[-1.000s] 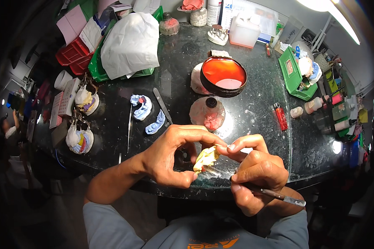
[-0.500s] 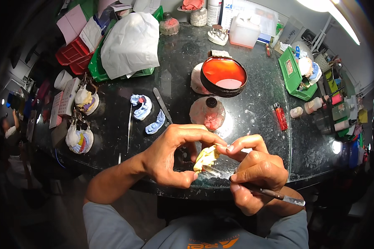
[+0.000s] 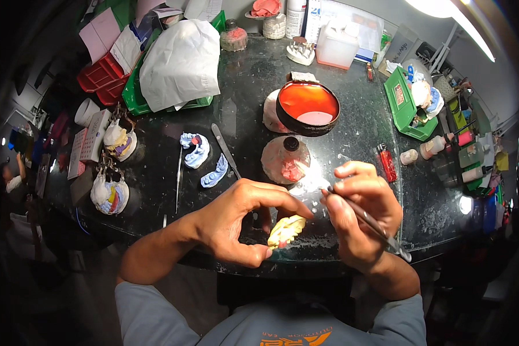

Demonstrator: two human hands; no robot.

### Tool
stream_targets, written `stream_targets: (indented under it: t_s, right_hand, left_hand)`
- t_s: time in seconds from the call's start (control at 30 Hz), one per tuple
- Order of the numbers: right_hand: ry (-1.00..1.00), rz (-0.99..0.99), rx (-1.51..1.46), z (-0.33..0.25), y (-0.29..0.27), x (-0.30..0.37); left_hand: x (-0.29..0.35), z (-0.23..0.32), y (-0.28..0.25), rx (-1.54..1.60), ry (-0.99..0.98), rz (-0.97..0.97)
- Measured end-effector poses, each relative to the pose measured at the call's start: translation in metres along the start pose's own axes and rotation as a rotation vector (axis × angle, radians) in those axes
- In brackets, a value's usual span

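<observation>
My left hand (image 3: 236,222) pinches a small yellow dental model (image 3: 286,232) between thumb and fingers, above the front edge of the bench. A touch of pink shows low on the model. In my right hand (image 3: 363,216) is a slim knife-like hand tool (image 3: 370,221) with a dark handle, its rounded metal end pointing down and to the right. The tool is apart from the model. Straight ahead of my hands stands a glass spirit burner (image 3: 286,161) with a black top. Behind it is a round dark pan (image 3: 308,108) with red-orange contents.
Blue dental casts (image 3: 195,151) lie left beside a metal spatula (image 3: 225,149). Mounted models (image 3: 110,195) stand farther left. A red lighter (image 3: 387,163) lies to the right, before a green bin (image 3: 405,106). White paper (image 3: 181,66) covers a green tray at the back left.
My right hand has drawn away from the model to the right, and the tool has swung round in its fingers. My left hand still holds the model, slightly lower.
</observation>
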State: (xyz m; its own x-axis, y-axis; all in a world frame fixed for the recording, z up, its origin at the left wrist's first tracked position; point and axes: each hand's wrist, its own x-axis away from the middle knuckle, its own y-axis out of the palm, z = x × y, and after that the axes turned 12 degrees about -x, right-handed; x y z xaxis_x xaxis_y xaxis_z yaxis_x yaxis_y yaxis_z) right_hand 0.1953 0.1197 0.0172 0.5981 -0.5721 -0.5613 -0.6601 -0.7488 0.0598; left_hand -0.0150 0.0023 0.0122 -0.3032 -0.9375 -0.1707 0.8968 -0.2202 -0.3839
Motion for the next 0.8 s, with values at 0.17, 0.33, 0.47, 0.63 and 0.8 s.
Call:
stream_targets:
  t_s: [0.17, 0.33, 0.47, 0.63, 0.8]
  right_hand:
    - [0.141, 0.062, -0.109, 0.012, 0.004, 0.000]
    - [0.214, 0.129, -0.119, 0.015, 0.007, -0.001]
    - [0.226, 0.144, -0.136, 0.016, 0.009, 0.000]
    - [0.235, 0.130, -0.109, 0.013, 0.008, 0.000]
    - [0.120, 0.109, -0.268, 0.005, 0.006, 0.005]
  left_hand:
    - [0.000, -0.001, 0.003, 0.072, -0.042, -0.021]
    - [0.003, -0.006, 0.002, 0.224, -0.060, -0.012]
    - [0.003, -0.006, 0.001, 0.205, -0.045, -0.009]
    - [0.003, -0.004, 0.001, 0.210, -0.043, -0.003]
    - [0.002, -0.008, 0.001, 0.191, -0.026, 0.010]
